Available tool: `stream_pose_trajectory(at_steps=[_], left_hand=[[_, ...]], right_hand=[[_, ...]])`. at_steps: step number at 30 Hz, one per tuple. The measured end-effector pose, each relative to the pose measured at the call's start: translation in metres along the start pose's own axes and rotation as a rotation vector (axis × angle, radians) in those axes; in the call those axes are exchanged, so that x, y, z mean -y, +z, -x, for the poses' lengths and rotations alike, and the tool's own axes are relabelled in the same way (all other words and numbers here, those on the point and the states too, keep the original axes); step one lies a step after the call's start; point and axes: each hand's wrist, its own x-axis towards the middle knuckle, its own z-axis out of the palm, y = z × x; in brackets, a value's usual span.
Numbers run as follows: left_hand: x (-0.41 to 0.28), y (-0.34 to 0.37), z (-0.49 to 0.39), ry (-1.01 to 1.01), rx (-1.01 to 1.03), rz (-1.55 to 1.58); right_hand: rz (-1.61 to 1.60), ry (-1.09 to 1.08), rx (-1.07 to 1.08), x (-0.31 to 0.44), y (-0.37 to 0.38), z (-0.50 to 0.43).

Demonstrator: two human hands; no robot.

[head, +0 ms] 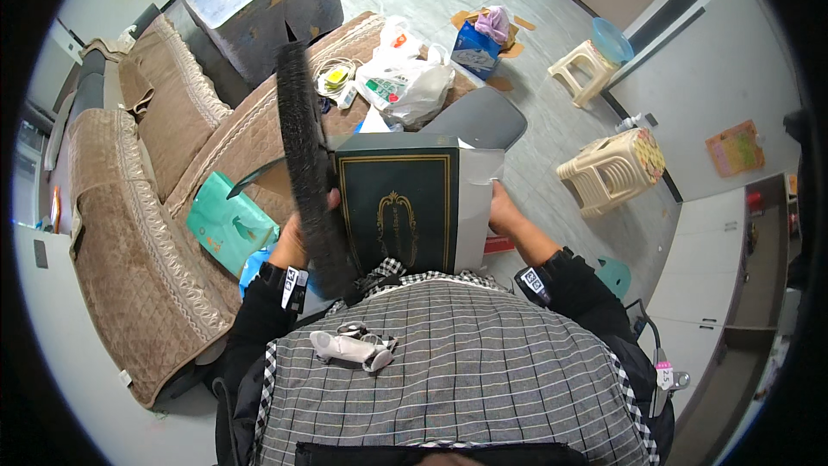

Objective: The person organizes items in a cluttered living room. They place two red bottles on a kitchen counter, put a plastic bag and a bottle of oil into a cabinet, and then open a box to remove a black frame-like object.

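Observation:
A dark green cardboard box (398,207) with gold trim and a white side flap (479,207) is held upright in front of my checked apron. My left hand (294,236) is at the box's left side, mostly hidden behind a long black fuzzy strip (304,175) that stands in front of the box's left edge. On the right, my right hand (504,210) grips the outer edge of the white flap, its fingers partly behind it. A brown inner flap shows left of the strip. What the box contains is hidden.
A brown quilted sofa (194,142) bears a teal bag (229,223), white plastic bags (407,81) and a coiled cable (335,76). Beyond stands a cloth-covered table (265,6) with clutter. Stacked plastic stools (614,171), another stool (582,71) and a blue carton (475,48) stand on the floor.

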Motion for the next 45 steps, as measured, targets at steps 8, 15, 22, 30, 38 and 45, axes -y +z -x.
stream_pose_trajectory(at_steps=[8,15,22,30,38,45], left_hand=[[0.028,0.116,-0.041,0.108,-0.145,-0.275],[0.112,0.167,-0.071,0.210,-0.207,-0.375],[0.146,0.217,-0.082,0.173,-0.050,-0.371],[0.150,0.298,-0.078,0.136,0.139,-0.525],[0.142,0.357,-0.126,0.020,0.251,-0.653],[0.133,0.395,-0.178,0.027,0.285,-0.838]], right_hand=[[0.265,-0.101,-0.021,0.006,-0.078,0.075],[0.307,-0.157,0.022,0.002,-0.143,0.157],[0.127,-0.225,0.004,0.003,-0.217,0.211],[-0.035,-0.342,0.089,0.036,-0.321,0.194],[0.534,-0.205,0.143,0.061,-0.314,0.146],[0.315,-0.506,0.259,0.088,-0.324,0.105]])
